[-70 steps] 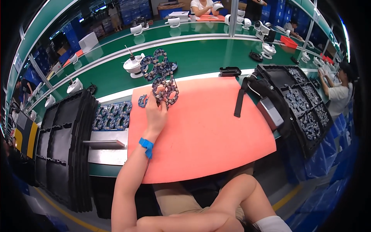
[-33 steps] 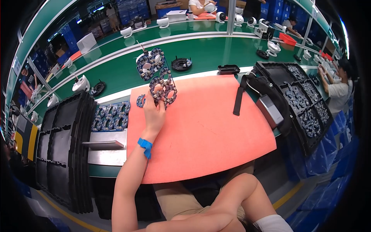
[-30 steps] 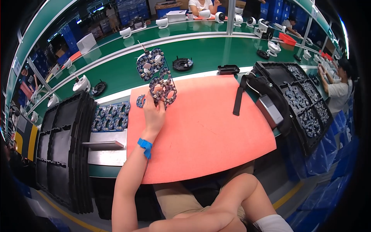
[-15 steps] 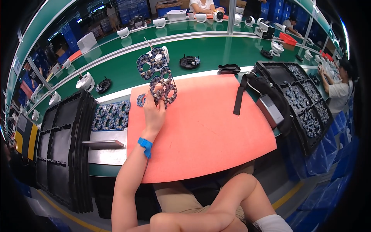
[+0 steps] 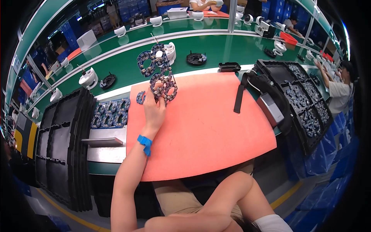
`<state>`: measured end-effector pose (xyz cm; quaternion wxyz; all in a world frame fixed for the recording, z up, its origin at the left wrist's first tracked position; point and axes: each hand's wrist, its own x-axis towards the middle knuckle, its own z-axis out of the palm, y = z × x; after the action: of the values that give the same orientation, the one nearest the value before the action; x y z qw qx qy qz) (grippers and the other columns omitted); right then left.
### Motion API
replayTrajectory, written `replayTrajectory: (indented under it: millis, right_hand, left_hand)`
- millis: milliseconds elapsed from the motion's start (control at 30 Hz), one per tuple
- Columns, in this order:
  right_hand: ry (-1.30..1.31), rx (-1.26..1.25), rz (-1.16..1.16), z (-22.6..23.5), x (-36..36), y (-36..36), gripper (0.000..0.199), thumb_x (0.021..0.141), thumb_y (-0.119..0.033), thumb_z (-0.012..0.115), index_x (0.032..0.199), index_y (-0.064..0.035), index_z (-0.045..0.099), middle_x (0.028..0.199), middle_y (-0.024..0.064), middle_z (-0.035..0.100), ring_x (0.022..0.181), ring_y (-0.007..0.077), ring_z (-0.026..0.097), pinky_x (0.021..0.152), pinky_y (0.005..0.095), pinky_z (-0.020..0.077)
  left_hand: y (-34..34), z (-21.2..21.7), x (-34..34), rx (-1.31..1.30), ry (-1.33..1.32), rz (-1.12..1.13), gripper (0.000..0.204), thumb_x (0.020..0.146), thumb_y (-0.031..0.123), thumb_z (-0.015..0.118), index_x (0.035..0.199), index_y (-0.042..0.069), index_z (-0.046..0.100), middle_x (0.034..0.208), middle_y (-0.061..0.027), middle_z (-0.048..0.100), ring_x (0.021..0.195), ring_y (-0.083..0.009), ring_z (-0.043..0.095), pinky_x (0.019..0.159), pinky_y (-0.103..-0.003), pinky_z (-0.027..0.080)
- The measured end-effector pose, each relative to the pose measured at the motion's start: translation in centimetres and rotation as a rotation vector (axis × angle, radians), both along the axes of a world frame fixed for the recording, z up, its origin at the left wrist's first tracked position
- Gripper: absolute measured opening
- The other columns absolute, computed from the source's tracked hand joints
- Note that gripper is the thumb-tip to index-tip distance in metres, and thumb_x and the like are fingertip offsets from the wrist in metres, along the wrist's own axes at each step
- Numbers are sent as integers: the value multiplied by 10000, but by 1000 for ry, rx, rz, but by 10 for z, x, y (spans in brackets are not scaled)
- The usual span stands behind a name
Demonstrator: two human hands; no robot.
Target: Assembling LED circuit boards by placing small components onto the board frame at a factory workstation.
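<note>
My left hand [image 5: 155,110] is closed on the lower end of a blue circuit board panel [image 5: 164,73] with several ring-shaped boards joined together, raised above the far left edge of an orange mat [image 5: 201,131]. A small ring-shaped board [image 5: 140,97] lies on the mat beside the fingers. Left of the mat, several more circuit board panels [image 5: 112,112] lie on the bench. A blue band [image 5: 145,145] circles my left wrist. My right arm [image 5: 228,193] is bent at the lower edge; its hand is not in view.
A stack of black trays [image 5: 58,143] stands at left. On the right is a compartment tray [image 5: 297,96] of small boards, next to a black bag with a grey box [image 5: 270,110]. White housings [image 5: 89,79] and black round parts [image 5: 197,58] sit on the green belt. Other people work around.
The panel stays in my left hand, barely shifted. Housings and round parts on the near belt have moved right; those on the far belt slid slightly left. A far worker has lifted a white part.
</note>
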<state>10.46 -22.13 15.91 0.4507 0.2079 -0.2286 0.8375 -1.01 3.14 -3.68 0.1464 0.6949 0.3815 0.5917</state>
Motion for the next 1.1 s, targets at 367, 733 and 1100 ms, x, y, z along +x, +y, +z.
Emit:
replayTrajectory:
  millis: [367,733,1100]
  right_hand:
    - [-9,23,-8,-6,3,-3,424,970,-387,484,958,33,431,895,178,533,765,241,568,755,318,527]
    - [-6,42,6,-6,1,3,425,970,-388,485,965,33,430,896,175,534,769,241,570,764,317,524]
    - [-5,65,28,-7,4,7,426,969,-390,486,972,33,429,898,173,535,774,242,572,773,317,521]
  left_hand:
    - [1,-2,0,-19,-10,-4,397,809,-152,500,1171,7,528,978,-105,616,773,-177,606,712,-299,511]
    - [1,-1,1,-2,-20,-25,412,813,-159,495,1191,1,510,979,-101,615,780,-170,605,721,-293,514]
    - [1,-2,0,11,-11,-17,411,819,-151,498,1201,1,508,956,-97,612,781,-168,603,719,-291,508]
